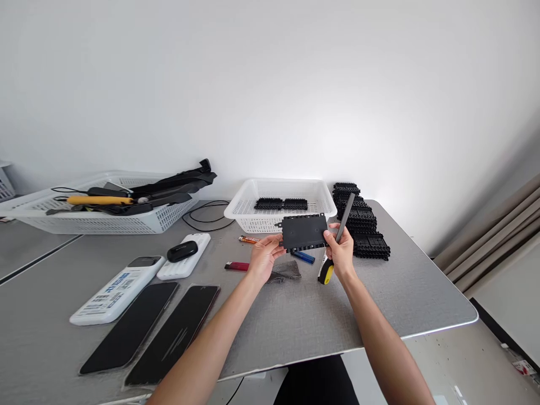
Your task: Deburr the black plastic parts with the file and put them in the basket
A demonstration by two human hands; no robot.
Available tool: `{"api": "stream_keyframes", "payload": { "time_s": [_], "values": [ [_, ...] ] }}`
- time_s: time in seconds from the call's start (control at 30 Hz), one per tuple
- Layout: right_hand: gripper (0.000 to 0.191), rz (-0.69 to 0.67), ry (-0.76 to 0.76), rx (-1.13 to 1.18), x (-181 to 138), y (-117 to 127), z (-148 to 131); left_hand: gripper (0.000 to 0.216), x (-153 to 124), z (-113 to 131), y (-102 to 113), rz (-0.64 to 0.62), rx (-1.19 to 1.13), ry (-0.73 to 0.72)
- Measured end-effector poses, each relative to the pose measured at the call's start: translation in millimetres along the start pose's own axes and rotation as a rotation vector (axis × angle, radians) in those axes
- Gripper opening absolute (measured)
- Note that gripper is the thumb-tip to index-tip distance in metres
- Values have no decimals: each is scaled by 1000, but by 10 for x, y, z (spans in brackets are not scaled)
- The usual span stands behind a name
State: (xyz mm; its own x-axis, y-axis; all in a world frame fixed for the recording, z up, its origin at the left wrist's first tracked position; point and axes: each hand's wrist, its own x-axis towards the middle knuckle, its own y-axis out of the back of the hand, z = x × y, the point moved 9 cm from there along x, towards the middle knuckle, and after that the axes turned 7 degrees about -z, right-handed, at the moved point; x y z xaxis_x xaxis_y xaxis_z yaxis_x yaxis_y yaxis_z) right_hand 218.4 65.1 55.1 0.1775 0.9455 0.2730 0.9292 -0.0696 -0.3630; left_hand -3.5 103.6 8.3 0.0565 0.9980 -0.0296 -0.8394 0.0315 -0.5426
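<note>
My left hand (264, 257) is closed on the left edge of a black rectangular plastic panel (304, 232) with toothed edges, held above the table. On its right side, my right hand (341, 247) pinches the same panel. That hand also grips a flat file (346, 211), whose grey blade points up and whose yellow and black handle hangs below the palm. Beneath the panel lie a blue lighter (304, 257) and a dark grey cloth (287, 272). A red lighter (237, 266) and an orange lighter (248, 239) are near my left hand.
Two similar black panels (281, 203) lie in a white basket (238, 205). More are stacked (365, 219) to its right. Another white basket (145, 224) holds black parts and a yellow-handled tool. Phones (130, 329), power banks (118, 292) and a mouse (182, 251) lie left.
</note>
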Motion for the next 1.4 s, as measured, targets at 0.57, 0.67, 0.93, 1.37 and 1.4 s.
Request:
{"api": "stream_keyframes", "payload": {
  "time_s": [0.57, 0.67, 0.93, 1.37, 1.4],
  "values": [
    [29, -20, 99, -440, -20, -15, -76, 36, -138, 170, -284, -155, 254, -174],
    [22, -53, 104, -487, -41, -57, -87, 34, -126, 160, -258, -149, 272, -187],
    [27, -14, 110, -499, -21, -11, -101, 46, -78, 90, -279, -235, 232, -154],
    [42, -183, 197, -769, -49, -134, -127, 37, -95, 237, -207, -151, 186, -213],
    [41, -223, 200, -819, -52, -170, -119, 35, -97, 244, -207, -150, 183, -214]
  ]
}}
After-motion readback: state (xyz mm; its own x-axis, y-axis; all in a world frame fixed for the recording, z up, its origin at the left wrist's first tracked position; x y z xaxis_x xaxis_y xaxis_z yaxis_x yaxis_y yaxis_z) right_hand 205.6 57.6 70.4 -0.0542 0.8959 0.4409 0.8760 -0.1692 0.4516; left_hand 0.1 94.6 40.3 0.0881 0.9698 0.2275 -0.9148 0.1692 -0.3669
